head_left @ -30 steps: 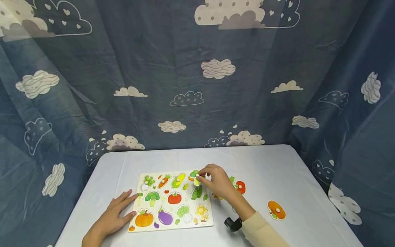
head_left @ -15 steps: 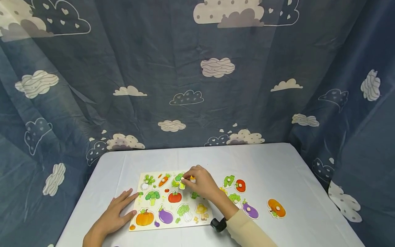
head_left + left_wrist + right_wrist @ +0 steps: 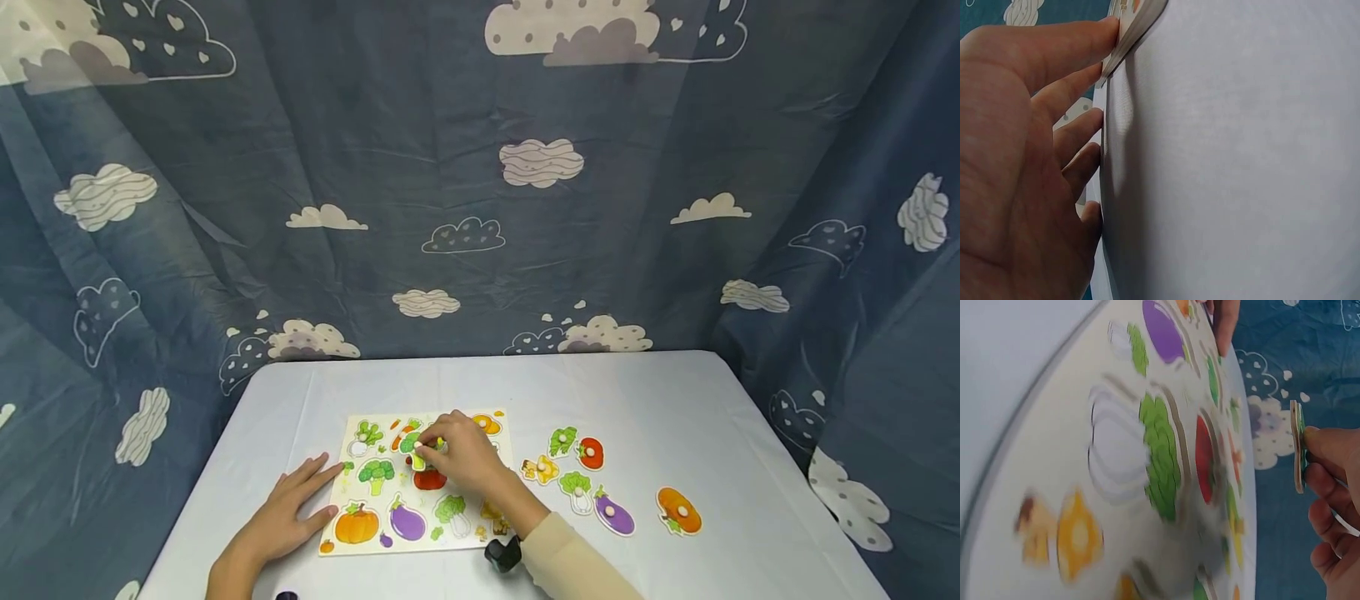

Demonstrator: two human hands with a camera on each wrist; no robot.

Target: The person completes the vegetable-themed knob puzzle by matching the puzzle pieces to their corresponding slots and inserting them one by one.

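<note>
My right hand (image 3: 465, 454) pinches a broccoli puzzle piece (image 3: 409, 444) above the white vegetable puzzle board (image 3: 392, 493). In the right wrist view the broccoli piece (image 3: 1298, 447) is seen edge-on, held between thumb and fingers and apart from the board. My left hand (image 3: 281, 517) lies at the board's left edge with fingers spread. The left wrist view shows its thumb and a finger touching the board's corner (image 3: 1141, 25). A printed broccoli (image 3: 376, 475) appears left of the held piece; a printed tomato (image 3: 430, 479) is partly covered by the right hand.
Loose knobbed pieces lie right of the board: lettuce (image 3: 562, 442), tomato (image 3: 591, 453), mushroom (image 3: 540, 469), cabbage (image 3: 576, 492), eggplant (image 3: 615, 513) and, farther off, pumpkin (image 3: 679, 511). A cloud-patterned curtain (image 3: 450, 167) hangs behind the white table (image 3: 645, 392).
My right hand has carried the broccoli piece leftward across the board from its upper right corner, uncovering the loose pieces on the right. My left hand stays at the board's left edge.
</note>
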